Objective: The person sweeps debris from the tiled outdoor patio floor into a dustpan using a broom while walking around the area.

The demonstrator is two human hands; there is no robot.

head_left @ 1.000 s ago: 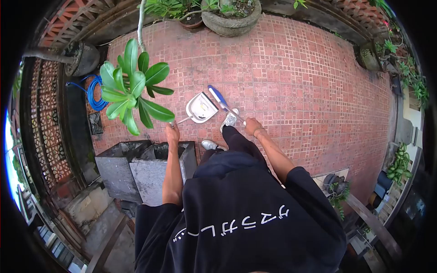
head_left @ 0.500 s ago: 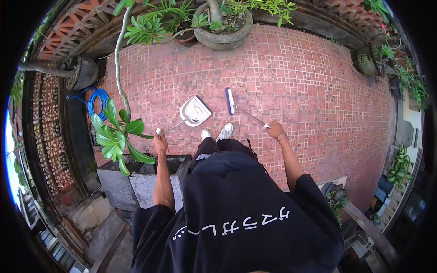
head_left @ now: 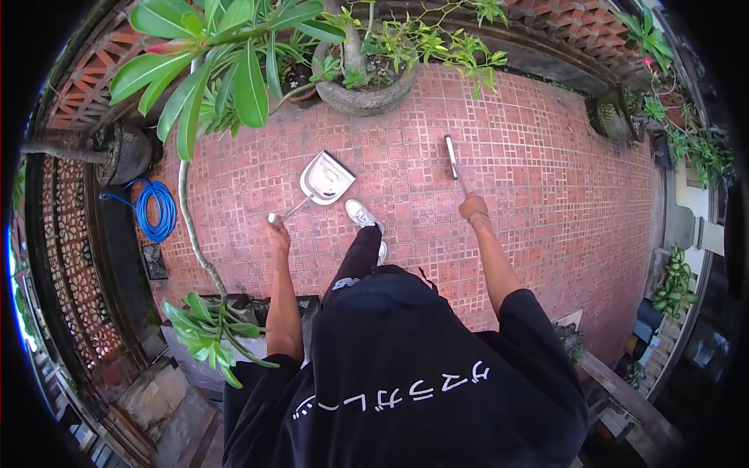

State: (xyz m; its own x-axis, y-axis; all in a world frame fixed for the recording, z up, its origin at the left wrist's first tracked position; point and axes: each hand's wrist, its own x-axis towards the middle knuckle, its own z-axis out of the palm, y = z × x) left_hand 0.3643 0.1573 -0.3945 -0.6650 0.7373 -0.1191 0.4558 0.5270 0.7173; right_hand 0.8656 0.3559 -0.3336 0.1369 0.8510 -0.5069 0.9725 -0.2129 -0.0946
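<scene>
My left hand (head_left: 277, 233) is closed round the handle of a long-handled white dustpan (head_left: 318, 189). The pan rests on the tiles with its dark-edged mouth facing up and to the right; a few small bits seem to lie in it. In my right hand (head_left: 473, 207) is the handle of a broom (head_left: 451, 158), gripped in a fist. Its narrow white head with a dark edge is down at the floor, well to the right of the pan and apart from it. One white shoe (head_left: 360, 213) is forward, just beside the pan.
Red patterned tiles (head_left: 546, 210) cover the floor. A large stone planter (head_left: 367, 97) stands ahead, and a coiled blue hose (head_left: 157, 212) lies at left. A leafy branch (head_left: 187, 179) hangs close on the left. Another pot (head_left: 612, 117) stands at the far right.
The broom has swung right, away from the dustpan, with my right hand. One foot has stepped forward. The dustpan stays close to my left hand, and the branch leaves now loom larger at upper left.
</scene>
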